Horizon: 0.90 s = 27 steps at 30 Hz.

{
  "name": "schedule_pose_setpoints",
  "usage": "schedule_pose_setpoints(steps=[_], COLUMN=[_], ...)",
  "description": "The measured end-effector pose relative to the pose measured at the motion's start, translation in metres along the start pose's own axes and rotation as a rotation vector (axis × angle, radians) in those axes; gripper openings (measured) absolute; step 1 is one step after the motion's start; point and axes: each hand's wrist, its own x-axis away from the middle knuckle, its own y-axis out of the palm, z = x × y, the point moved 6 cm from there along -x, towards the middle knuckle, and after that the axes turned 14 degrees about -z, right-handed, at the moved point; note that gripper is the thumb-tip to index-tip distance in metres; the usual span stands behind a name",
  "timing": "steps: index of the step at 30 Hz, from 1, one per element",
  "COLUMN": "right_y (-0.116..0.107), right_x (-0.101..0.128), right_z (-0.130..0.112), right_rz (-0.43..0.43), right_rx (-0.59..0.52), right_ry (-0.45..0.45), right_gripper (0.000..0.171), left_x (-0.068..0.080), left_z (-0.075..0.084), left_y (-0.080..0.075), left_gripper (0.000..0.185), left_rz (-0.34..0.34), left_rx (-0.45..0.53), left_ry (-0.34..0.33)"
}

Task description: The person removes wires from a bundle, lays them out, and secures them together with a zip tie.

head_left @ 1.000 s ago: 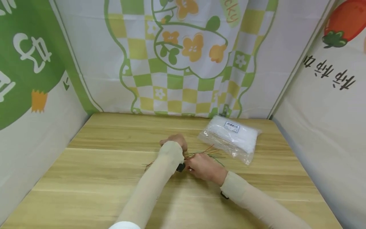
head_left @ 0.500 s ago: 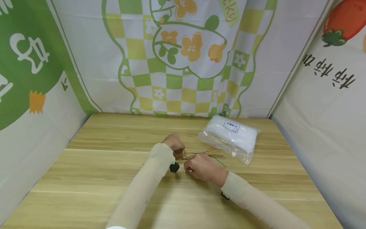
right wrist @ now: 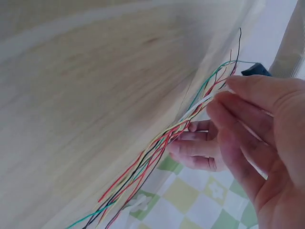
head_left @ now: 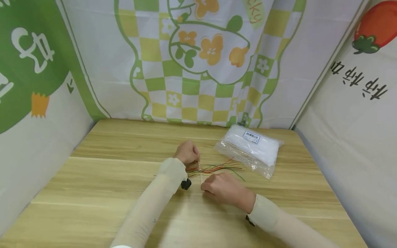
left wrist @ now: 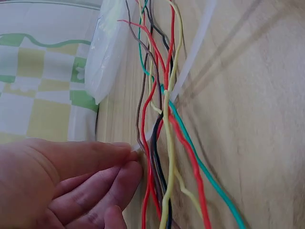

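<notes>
Coloured wires [head_left: 214,168] (red, green, yellow, black, brown among them) lie as a loose bundle on the wooden table [head_left: 102,193], fanned toward the clear plastic bag [head_left: 249,148] of white contents at the rear right. A white strip, probably a cable tie [left wrist: 190,52], runs under and across the bundle; the wrist views are too oblique to say whether it is looped.

Left hand [head_left: 187,152]: fingers curled, tips pinching the near end of the bundle against the table. Compared with a second ago it sits slightly further back and left, and more of the wires now shows between the two hands.

Right hand [head_left: 224,188]: fingers bent, thumb and forefinger closing on the white strip where it crosses the wires. It has drawn back toward the person since the earlier frames, away from the bundle.

Judgement: the widening gap reads as the strip being drawn through or pulled snug around the wires (binding in progress, not finished). The bundle stays flat on the table, just beside the bag, not touching it as far as I can tell.
</notes>
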Motion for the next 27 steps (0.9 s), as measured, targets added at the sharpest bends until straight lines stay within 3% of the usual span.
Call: schedule_pose_setpoints(steps=[5, 10, 15, 19, 27], right_y=[-0.009, -0.013, -0.016, -0.014, -0.011], right_x=[-0.003, -0.009, -0.014, -0.017, -0.022], right_z=[0.004, 0.016, 0.034, 0.046, 0.058], right_rz=[0.075, 0.103, 0.143, 0.179, 0.252], right_rx=[-0.061, -0.16, -0.144, -0.131, -0.196], right_ry=[0.013, 0.118, 0.227, 0.26, 0.285], right_gripper=[0.015, 0.019, 0.006, 0.007, 0.012], left_x=[0.006, 0.013, 0.013, 0.015, 0.021], left_z=[0.004, 0.007, 0.006, 0.01, 0.013], left_y=[-0.003, -0.001, -0.001, -0.002, 0.002], left_gripper=[0.01, 0.011, 0.011, 0.011, 0.015], left_rz=[0.006, 0.018, 0.044, 0.063, 0.073], left_rx=[0.017, 0.017, 0.012, -0.011, -0.054], left_ry=[0.018, 0.075, 0.141, 0.198, 0.212])
